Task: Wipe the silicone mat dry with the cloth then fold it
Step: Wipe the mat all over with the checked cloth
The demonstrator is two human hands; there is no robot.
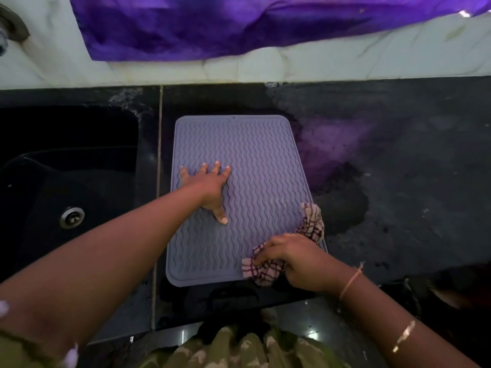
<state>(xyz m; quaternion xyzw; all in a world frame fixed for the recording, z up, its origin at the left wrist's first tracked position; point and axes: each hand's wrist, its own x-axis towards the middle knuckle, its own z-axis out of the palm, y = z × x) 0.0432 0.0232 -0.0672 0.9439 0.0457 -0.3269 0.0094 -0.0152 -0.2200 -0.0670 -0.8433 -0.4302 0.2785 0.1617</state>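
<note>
A lilac silicone mat (255, 160) with wavy ridges lies flat on the black counter, long side running away from me. My left hand (212, 189) presses on its left middle with fingers spread straight. My right hand (295, 257) grips a crumpled red-and-white checked cloth (313, 221) at the mat's near right corner. Part of the cloth bunches under the palm and part sticks out beyond the mat's right edge.
A black sink (66, 181) with a metal drain (71, 217) lies left of the mat. The dark counter (398, 181) stretches right, stained and patchy. A purple cloth (239, 25) hangs over the white tiled wall behind. The counter's front edge is just below the mat.
</note>
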